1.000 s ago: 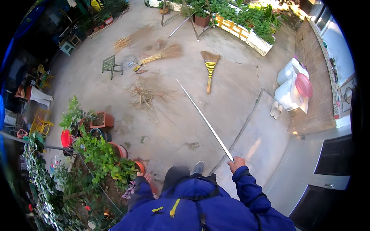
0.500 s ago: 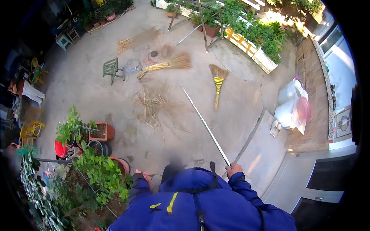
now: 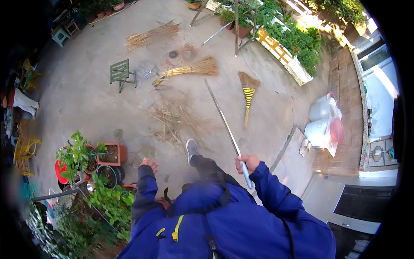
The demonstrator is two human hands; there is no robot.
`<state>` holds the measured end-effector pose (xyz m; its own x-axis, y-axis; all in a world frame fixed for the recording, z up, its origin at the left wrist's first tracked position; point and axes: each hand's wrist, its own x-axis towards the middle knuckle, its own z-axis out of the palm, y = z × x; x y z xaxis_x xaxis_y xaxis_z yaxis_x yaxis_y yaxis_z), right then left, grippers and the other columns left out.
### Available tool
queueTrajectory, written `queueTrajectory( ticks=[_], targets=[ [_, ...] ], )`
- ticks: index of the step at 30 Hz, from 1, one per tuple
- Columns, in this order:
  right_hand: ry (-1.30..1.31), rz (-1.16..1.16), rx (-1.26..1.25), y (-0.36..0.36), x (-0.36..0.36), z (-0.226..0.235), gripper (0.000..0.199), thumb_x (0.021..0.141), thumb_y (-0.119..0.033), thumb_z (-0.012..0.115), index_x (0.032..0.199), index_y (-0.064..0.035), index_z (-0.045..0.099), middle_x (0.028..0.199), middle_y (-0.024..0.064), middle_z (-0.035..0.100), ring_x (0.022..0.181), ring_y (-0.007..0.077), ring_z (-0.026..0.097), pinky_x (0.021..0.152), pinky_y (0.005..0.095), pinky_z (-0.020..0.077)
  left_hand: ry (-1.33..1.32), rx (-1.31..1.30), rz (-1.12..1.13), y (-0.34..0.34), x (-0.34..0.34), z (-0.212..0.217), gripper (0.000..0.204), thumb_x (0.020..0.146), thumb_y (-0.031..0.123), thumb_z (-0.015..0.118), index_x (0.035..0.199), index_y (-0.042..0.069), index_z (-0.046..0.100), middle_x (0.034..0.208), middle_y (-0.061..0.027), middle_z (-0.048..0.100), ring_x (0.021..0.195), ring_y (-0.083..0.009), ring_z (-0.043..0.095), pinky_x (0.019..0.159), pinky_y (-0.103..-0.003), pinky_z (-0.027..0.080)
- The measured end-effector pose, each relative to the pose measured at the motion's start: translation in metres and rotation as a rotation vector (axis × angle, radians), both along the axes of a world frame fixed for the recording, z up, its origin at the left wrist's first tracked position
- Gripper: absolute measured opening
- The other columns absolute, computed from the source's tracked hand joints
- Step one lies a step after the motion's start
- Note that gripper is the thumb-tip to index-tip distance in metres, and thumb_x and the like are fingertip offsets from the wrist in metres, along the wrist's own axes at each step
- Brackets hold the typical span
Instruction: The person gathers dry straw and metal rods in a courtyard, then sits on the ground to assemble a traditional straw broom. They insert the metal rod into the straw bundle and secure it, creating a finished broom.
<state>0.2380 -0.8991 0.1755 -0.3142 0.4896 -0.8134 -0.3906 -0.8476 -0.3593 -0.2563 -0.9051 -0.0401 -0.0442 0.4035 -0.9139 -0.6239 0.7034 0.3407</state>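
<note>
My right hand [image 3: 247, 164] is closed round a long, thin, whitish pole [image 3: 227, 127]. Its pale blue-grey butt end sticks out below my fist, and the far tip points ahead and slightly left over the paving. My left hand [image 3: 150, 165] hangs empty with its fingers apart, near the potted plants. Beyond the pole's tip lies a bundled straw broom [image 3: 194, 69]. A shorter broom with a yellow-and-black banded neck [image 3: 248, 96] lies to the right of the pole. Loose straw [image 3: 174, 118] is scattered on the ground to the left of the pole.
A green folding stool [image 3: 120, 73] stands at left, beyond the straw. Another straw pile [image 3: 153, 35] lies farther off. Planters, including a terracotta box [image 3: 121, 154], crowd the near left. White buckets [image 3: 317, 131] and slippers [image 3: 305, 147] are at right, near a metal-legged frame [image 3: 236, 30] and raised bed.
My right hand has moved up and slightly left with the pole, whose lower end now shows. My left hand has come forward into fuller view. One foot has stepped ahead toward the straw.
</note>
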Motion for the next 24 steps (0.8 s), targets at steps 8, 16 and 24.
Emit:
queueTrajectory(
  ticks=[8, 16, 24],
  targets=[
    [0.709, -0.398, -0.215, 0.223, -0.066, 0.004, 0.016, 0.087, -0.015, 0.053, 0.086, -0.0009, 0.045, 0.072, 0.0027, 0.046, 0.062, 0.0114, 0.047, 0.057, 0.0240, 0.0431, 0.155, -0.220, 0.062, 0.005, -0.075, -0.029, 0.067, 0.086, 0.057, 0.040, 0.138, 0.018, 0.023, 0.118, -0.0103, 0.051, 0.089, -0.0301, 0.058, 0.067, -0.047, 0.045],
    [0.449, -0.345, -0.017, 0.327, -0.111, -0.025, 0.016, 0.086, -0.012, 0.051, 0.076, -0.0024, 0.043, 0.068, 0.0053, 0.047, 0.060, 0.0157, 0.050, 0.057, 0.0299, 0.0467, 0.165, -0.250, 0.181, 0.021, -0.148, -0.013, 0.063, 0.081, 0.060, 0.048, 0.126, 0.018, 0.035, 0.119, -0.0112, 0.049, 0.099, -0.0313, 0.055, 0.072, -0.047, 0.046],
    [-0.130, -0.331, 0.041, 0.412, -0.186, -0.057, 0.014, 0.087, -0.010, 0.049, 0.075, -0.0034, 0.044, 0.060, 0.0056, 0.044, 0.050, 0.0154, 0.045, 0.044, 0.0295, 0.0414, 0.134, -0.390, 0.315, 0.079, -0.214, -0.010, 0.053, 0.083, 0.058, 0.046, 0.117, 0.016, 0.044, 0.117, -0.0104, 0.051, 0.097, -0.0347, 0.054, 0.073, -0.049, 0.046]
  ],
)
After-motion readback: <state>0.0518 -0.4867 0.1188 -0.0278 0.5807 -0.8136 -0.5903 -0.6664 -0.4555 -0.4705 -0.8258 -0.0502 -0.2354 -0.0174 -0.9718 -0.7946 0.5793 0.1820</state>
